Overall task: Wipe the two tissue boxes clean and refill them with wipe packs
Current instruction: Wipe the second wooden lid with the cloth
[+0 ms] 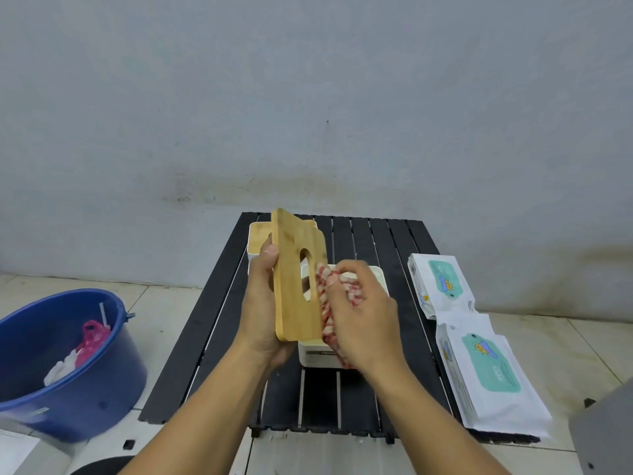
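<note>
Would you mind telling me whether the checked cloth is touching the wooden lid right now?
Touching. The head view shows the cloth, bunched in the right hand, pressed against the wooden lid with no gap.

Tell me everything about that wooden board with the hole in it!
It is a flat lid of light, bamboo-looking wood, a rectangle with rounded corners and an oval slot through its middle. It is off its box, held upright on edge above the open white box. The left hand grips its left edge. The right hand presses a red-and-white checked cloth against its right side.
</note>
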`<state>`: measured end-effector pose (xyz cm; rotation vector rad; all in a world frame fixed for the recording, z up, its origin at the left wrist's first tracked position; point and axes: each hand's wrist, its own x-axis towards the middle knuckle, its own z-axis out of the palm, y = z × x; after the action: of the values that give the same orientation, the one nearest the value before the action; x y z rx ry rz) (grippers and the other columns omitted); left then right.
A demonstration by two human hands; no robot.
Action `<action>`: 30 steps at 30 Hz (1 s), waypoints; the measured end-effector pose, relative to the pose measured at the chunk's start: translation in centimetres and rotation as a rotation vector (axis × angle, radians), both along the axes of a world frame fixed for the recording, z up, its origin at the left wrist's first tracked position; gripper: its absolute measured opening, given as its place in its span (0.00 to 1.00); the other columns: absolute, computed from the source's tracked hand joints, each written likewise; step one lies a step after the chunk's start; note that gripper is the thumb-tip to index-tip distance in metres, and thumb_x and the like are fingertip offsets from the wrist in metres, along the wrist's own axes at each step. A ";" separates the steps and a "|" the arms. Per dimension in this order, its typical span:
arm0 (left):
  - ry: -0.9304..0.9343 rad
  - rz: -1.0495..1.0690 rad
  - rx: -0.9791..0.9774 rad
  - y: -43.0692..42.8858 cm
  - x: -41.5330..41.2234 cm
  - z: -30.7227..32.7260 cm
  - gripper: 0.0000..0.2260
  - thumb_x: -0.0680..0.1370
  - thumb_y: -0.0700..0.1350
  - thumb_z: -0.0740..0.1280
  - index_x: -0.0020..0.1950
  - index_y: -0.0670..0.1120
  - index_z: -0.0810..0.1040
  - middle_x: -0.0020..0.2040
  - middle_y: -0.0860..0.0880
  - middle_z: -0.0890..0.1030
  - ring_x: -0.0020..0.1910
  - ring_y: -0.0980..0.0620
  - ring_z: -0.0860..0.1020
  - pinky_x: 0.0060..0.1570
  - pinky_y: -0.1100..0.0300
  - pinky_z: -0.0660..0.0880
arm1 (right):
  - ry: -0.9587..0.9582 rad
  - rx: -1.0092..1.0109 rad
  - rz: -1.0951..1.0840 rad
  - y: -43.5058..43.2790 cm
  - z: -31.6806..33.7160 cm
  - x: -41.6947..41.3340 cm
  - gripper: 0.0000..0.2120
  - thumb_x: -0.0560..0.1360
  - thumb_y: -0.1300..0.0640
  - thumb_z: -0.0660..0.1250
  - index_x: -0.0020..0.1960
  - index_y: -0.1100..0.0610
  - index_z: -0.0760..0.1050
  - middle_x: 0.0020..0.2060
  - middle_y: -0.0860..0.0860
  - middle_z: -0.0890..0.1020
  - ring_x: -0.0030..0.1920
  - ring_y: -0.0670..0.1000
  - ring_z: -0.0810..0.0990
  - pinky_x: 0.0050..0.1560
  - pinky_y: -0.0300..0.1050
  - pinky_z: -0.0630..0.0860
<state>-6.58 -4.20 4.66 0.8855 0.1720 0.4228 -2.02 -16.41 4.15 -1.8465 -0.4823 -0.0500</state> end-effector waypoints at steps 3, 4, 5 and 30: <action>0.041 -0.066 0.024 -1.6 -0.2 -0.2 0.30 0.76 0.59 0.63 0.75 0.46 0.73 0.57 0.45 0.85 0.56 0.41 0.82 0.55 0.41 0.79 | 0.015 0.001 -0.127 -0.5 -0.1 2.4 0.01 0.80 0.46 0.64 0.50 0.41 0.74 0.42 0.40 0.82 0.47 0.45 0.81 0.45 0.42 0.78; 0.057 -0.076 0.052 -2.2 -0.1 -0.3 0.29 0.76 0.58 0.63 0.74 0.48 0.74 0.59 0.45 0.85 0.58 0.41 0.82 0.59 0.39 0.77 | 0.018 0.015 -0.144 -0.5 0.1 2.9 0.01 0.80 0.46 0.64 0.49 0.41 0.74 0.42 0.38 0.81 0.49 0.47 0.80 0.48 0.46 0.78; 0.070 -0.078 0.087 -2.8 -0.1 -0.5 0.27 0.77 0.58 0.63 0.74 0.49 0.75 0.61 0.45 0.85 0.60 0.41 0.82 0.61 0.38 0.76 | 0.013 0.027 -0.148 -0.5 0.4 3.2 0.02 0.80 0.45 0.64 0.48 0.41 0.74 0.42 0.36 0.81 0.49 0.46 0.80 0.48 0.47 0.78; 0.008 0.090 -0.059 -1.1 -0.7 0.1 0.16 0.81 0.54 0.62 0.56 0.42 0.77 0.42 0.46 0.82 0.40 0.50 0.82 0.36 0.58 0.81 | -0.134 0.105 0.174 1.4 3.5 -4.2 0.02 0.80 0.50 0.67 0.49 0.45 0.78 0.39 0.43 0.83 0.41 0.42 0.83 0.38 0.36 0.77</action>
<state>-7.29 -5.30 4.71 0.8238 0.2307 0.4953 -6.24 -15.00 7.70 -1.6987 -0.7192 -0.0805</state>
